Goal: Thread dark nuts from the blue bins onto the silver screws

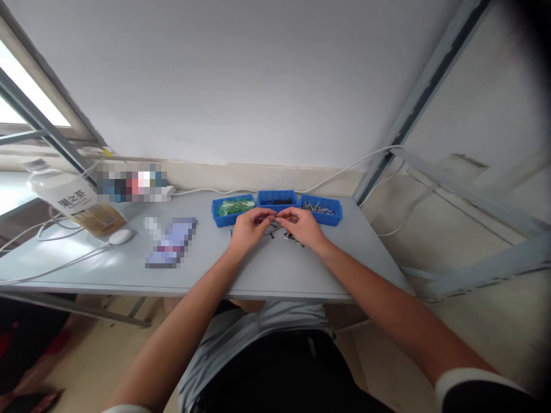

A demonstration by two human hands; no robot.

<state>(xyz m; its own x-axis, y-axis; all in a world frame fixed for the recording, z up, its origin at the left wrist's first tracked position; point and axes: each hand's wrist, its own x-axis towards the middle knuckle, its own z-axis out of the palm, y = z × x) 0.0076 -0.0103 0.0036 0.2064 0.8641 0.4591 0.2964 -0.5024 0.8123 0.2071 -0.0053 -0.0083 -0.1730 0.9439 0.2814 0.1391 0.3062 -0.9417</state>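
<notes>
My left hand (253, 226) and my right hand (300, 223) meet fingertip to fingertip just in front of the bins. Both are closed in a pinch, and whatever lies between the fingertips is too small to make out. Beneath them, several small dark screw-like pieces (294, 239) are scattered on the table. Behind the hands stand three blue bins: the left bin (221, 221) holds green pieces in clear plastic, the middle bin (275, 195) small dark pieces, and the right bin (333, 219) thin silvery metal pins.
A large tea bottle (73, 198) leans at the left, near a white mouse-shaped object (120, 236). A blurred, phone-like purple item (174, 244) lies on the grey table (284, 275). White cables (206, 191) run along the wall. Metal frame posts (387, 149) flank the table.
</notes>
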